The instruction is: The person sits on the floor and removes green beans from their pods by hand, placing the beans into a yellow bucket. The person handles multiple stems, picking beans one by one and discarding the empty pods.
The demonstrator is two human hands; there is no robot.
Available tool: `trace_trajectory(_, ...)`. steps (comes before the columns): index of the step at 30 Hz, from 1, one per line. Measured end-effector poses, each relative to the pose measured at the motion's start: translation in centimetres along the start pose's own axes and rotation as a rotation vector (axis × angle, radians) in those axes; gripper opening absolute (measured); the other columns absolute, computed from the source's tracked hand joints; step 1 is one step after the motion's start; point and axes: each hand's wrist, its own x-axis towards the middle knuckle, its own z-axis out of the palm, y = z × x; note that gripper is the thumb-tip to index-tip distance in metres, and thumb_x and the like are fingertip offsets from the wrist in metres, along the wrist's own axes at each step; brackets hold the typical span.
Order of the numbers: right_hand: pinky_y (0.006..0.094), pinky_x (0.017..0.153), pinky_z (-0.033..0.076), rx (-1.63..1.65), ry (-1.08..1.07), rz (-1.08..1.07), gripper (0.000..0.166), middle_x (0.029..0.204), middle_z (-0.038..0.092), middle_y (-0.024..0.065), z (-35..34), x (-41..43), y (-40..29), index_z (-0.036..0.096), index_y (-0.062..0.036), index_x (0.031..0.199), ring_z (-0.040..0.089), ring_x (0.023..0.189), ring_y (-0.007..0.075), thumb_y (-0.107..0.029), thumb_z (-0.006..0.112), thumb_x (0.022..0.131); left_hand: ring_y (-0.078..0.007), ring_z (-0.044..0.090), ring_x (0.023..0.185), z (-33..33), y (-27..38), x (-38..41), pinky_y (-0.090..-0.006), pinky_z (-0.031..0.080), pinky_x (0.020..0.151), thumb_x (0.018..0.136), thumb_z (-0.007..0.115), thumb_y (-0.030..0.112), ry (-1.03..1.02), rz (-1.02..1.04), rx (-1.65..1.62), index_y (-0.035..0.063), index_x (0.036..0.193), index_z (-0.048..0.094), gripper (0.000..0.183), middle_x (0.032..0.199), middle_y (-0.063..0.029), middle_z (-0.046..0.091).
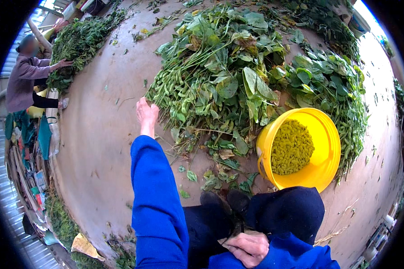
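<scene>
My left hand (147, 111) reaches out over the floor to the left edge of a heap of bean plants (219, 77); its fingertips are at the stem ends beside green pods (181, 87), and whether it grips a stem is not clear. Close to my body, my right hand (247, 247) rests curled in my lap, with a thin brownish piece at its fingers that I cannot identify. A yellow plastic bucket (333, 151), tilted towards me, stands right of the heap, with many shelled or podded green beans (291, 148) inside.
More bean plants (343, 84) lie behind the bucket. At the far left a person (27, 74) in a mauve top touches another green pile (84, 43). Sticks and cloths (27, 151) line the left edge. Loose leaves (191, 176) lie before my shoes (238, 200).
</scene>
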Motion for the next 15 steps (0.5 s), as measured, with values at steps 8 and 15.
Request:
trace_trajectory(8, 0.0316, 0.055, 0.043, 0.096, 0.129, 0.27, 0.01, 0.072, 0.059, 0.0132, 0.9, 2.0, 0.4, 0.059, 0.0031, 0.078, 0.056, 0.061, 0.0255, -0.001, 0.055, 0.07, -0.0362, 0.05, 0.097, 4.6, -1.9, 3.1, -0.0429, 0.04, 0.082, 0.066, 0.048, 0.015, -0.335, 0.002, 0.131, 0.0031, 0.11, 0.043, 0.047, 0.101, -0.0224, 0.054)
trace_trajectory(15, 0.0315, 0.058, 0.043, 0.183, 0.18, 0.375, 0.012, 0.072, 0.059, 0.0122, 1.1, 3.0, 0.7, 0.06, 0.0013, 0.082, 0.056, 0.064, 0.0252, -0.001, 0.055, 0.071, -0.0381, 0.055, 0.086, 5.0, -1.4, 2.9, -0.0455, 0.044, 0.073, 0.067, 0.05, 0.011, -0.339, 0.063, 0.316, 0.0031, 0.11, 0.043, 0.045, 0.089, -0.0237, 0.057)
